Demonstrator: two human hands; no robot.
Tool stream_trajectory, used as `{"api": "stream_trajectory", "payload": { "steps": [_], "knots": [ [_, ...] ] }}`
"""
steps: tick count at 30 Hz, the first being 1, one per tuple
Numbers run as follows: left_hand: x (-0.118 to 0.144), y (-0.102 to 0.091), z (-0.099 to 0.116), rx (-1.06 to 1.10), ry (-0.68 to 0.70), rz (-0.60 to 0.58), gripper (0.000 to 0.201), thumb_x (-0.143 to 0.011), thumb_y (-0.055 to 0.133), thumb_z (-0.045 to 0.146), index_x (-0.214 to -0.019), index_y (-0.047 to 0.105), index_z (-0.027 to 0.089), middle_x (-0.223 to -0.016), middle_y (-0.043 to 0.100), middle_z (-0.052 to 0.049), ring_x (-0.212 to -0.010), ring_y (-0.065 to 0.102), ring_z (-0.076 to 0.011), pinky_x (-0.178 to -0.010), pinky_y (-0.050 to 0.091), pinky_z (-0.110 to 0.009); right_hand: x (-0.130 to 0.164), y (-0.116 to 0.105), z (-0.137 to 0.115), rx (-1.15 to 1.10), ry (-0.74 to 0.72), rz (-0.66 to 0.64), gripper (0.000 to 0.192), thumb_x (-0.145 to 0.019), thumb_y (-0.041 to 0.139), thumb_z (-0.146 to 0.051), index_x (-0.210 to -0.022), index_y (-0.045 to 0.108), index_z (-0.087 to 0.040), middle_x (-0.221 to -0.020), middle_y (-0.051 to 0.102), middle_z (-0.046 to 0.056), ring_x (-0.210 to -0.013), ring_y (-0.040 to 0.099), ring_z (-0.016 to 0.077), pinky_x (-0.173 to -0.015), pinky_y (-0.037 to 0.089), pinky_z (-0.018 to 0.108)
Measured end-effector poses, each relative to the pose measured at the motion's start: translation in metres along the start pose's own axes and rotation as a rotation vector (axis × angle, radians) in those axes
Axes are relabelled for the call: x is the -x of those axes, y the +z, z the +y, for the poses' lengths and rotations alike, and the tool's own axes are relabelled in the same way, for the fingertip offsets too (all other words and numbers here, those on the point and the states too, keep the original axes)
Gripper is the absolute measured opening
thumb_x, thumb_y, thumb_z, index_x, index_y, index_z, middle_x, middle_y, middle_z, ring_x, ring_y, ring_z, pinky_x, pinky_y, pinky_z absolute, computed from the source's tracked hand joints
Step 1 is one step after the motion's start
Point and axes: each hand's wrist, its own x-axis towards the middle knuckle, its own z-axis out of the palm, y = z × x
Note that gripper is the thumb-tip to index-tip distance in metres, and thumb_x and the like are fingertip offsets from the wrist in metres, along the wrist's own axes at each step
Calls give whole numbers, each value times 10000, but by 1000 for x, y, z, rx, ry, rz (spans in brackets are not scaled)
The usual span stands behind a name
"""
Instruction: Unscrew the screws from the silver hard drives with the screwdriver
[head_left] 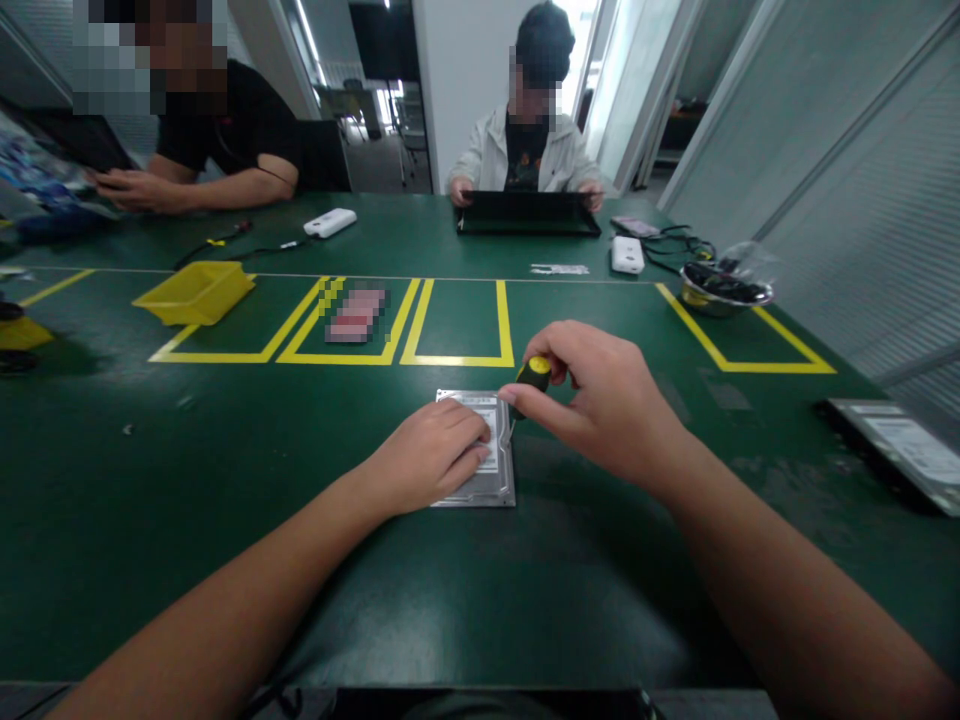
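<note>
Hard drive [480,480] — rigid metal slab, probably dense — lies flat, left hand [435,455] pressing open-palmed on top. Right hand [600,400] pinches screwdriver [531,378], tip at the drive's right edge.

silver hard drive [487,480] flat, yellow-handled screwdriver [531,378] upright

No readable text anywhere. White label on the hard drive [491,455] under the hands: print too small and mostly covered. Second label on the drive at the table's right edge [900,445]: lines of print, blurred beyond reading. Small white strip [559,269] on the green mat: marks illegible. Pixelated patch in the middle yellow box: unreadable.
</note>
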Motion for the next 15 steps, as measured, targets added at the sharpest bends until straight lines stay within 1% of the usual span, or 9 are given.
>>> {"api": "stream_trajectory", "payload": {
  "steps": [5, 7, 9, 11, 13, 15],
  "knots": [
    [2, -1, -3, 46, -37, 24, 202, -989, 463, 312, -1039, 597, 169, -982, 644, -59, -943, 580, -222, -874, 431, -383, 0, 8, -1, 92, 58, -46, 358, -895, 595, -508, -806, 532, -167, -746, 532, -2, -667, 448, 129, -615, 287, 266],
    [3, -1, -6, 55, -59, 73, 206, -985, 470, 316, -1056, 594, 167, -988, 652, -60, -951, 586, -224, -884, 425, -391, 1, 10, -2, 117, 66, -73, 357, -908, 573, -509, -806, 530, -170, -741, 538, -2, -651, 438, 126, -607, 276, 268],
    [4, -2, -10, 48, -96, 172, 205, -982, 472, 313, -1043, 601, 166, -983, 662, -60, -950, 592, -225, -883, 420, -394, 1, 8, -2, 127, 67, -71, 364, -914, 560, -516, -799, 534, -171, -730, 548, -2, -635, 443, 124, -600, 273, 269],
    [5, -2, -14, 45, -157, 313, 196, -977, 474, 304, -996, 615, 169, -951, 670, -54, -918, 599, -216, -852, 426, -376, 1, 1, -3, 136, 59, -41, 377, -914, 554, -531, -795, 547, -174, -716, 561, -2, -629, 464, 126, -596, 279, 270],
    [6, -3, -18, 77, -247, 461, 189, -970, 480, 290, -935, 625, 173, -907, 670, -44, -874, 606, -199, -812, 436, -347, 1, -9, -4, 161, 54, -1, 387, -912, 551, -546, -797, 564, -177, -707, 575, 1, -632, 489, 132, -598, 292, 272],
    [5, -2, -23, 147, -348, 575, 193, -963, 491, 290, -894, 630, 175, -874, 667, -35, -848, 612, -186, -790, 444, -323, 1, -20, -2, 204, 60, 20, 382, -908, 560, -548, -806, 580, -180, -721, 593, 8, -641, 506, 139, -605, 309, 277]
  ]
}}
